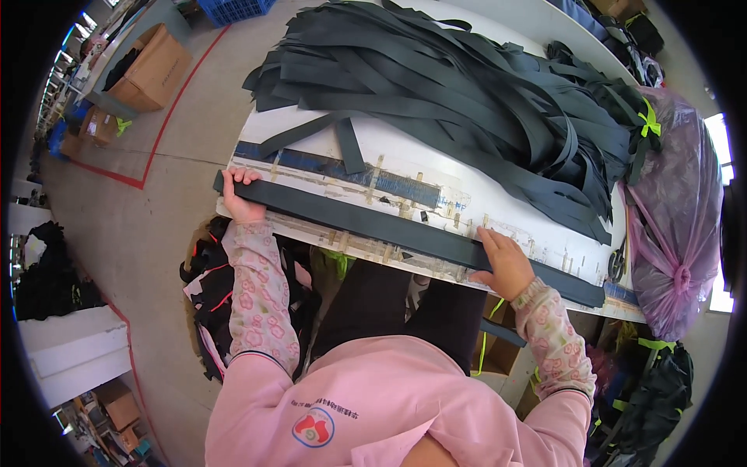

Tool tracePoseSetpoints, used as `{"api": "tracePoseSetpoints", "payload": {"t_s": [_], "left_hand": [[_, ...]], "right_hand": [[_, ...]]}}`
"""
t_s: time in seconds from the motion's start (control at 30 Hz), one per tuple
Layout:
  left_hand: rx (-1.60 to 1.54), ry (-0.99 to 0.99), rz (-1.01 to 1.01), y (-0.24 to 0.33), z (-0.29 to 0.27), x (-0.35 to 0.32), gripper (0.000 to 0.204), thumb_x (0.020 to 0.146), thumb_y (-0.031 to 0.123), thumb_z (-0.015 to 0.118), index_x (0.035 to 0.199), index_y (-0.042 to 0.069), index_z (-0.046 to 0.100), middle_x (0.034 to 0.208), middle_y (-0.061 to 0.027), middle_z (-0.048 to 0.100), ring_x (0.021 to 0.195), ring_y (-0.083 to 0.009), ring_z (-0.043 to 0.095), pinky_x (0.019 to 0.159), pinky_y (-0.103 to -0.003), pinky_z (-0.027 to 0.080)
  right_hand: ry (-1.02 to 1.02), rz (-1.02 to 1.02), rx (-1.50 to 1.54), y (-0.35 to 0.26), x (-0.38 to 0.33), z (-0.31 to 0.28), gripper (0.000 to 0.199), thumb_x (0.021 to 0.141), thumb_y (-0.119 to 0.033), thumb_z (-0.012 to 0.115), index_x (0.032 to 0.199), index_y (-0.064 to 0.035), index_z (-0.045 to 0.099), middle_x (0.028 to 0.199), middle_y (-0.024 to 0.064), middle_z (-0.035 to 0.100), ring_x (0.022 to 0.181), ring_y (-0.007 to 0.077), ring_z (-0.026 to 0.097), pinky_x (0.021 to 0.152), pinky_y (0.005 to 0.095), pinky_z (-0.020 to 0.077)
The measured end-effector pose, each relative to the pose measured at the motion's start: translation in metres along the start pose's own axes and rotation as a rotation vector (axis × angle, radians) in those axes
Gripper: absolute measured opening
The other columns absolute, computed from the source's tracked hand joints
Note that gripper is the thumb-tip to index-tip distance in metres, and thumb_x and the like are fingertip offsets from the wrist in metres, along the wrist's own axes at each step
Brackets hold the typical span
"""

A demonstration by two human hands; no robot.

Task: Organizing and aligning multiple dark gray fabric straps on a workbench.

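— Nearest item?

— Pink floral sleeves, two, ending in two bare hands. Left hand (241, 198): fingers curled over and clamped on the left end of one long flat black elastic strap (389, 227). Right hand (506, 261): palm down, fingers together, pressing on the same strap nearer its right end; not closed round it.

— Where does the strap lie?

— Stretched along the near edge of one white worktable (498, 198), over taped measuring marks.

— Other stock, placed from that strap?

— One large heap of loose black straps (467, 93), beyond it on the far half of the table. One translucent purple plastic bag (677, 210), knotted, just past the strap's right end. One pair of scissors (617, 263), beside that end. One pile of dark fabric (210, 296), below its left end, on the floor.

— Room?

— Grey concrete floor (148, 226) with red lines, left of the strap; brown cardboard boxes (152, 70), at least two, well beyond to the left; one blue plastic crate (233, 9) farther off.
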State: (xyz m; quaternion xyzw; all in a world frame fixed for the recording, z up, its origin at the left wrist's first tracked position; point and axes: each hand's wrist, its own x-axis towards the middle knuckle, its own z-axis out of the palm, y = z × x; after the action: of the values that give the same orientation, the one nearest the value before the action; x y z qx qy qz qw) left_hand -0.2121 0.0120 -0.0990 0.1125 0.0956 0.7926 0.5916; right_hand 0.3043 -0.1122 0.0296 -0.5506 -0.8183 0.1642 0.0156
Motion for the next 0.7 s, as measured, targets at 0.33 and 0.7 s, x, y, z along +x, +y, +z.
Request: {"api": "tracePoseSetpoints", "payload": {"t_s": [0.33,0.7], "left_hand": [[0.031,0.004,0.038,-0.001,0.002,-0.001,0.024,0.102,0.031,0.059,0.091,0.012,0.050,0.078,0.0018,0.046,0.071,-0.0129,0.045,0.077,-0.031,0.044],[0.067,0.095,0.048,-0.014,0.027,-0.018,0.023,0.100,0.030,0.061,0.088,0.015,0.050,0.076,0.0024,0.046,0.069,-0.0138,0.048,0.074,-0.034,0.045]], "right_hand": [[-0.175,0.141,-0.140,-0.016,0.019,0.018,0.049,0.075,-0.023,0.081,0.113,-0.0051,0.058,0.107,0.0119,0.059,0.105,0.0326,0.061,0.081,0.0442,0.0540],[-0.009,-0.202,0.107,-0.104,0.114,-0.033,0.067,0.079,-0.023,0.082,0.134,-0.0009,0.052,0.120,0.0195,0.062,0.107,0.0387,0.063,0.090,0.0404,0.0519]]}}
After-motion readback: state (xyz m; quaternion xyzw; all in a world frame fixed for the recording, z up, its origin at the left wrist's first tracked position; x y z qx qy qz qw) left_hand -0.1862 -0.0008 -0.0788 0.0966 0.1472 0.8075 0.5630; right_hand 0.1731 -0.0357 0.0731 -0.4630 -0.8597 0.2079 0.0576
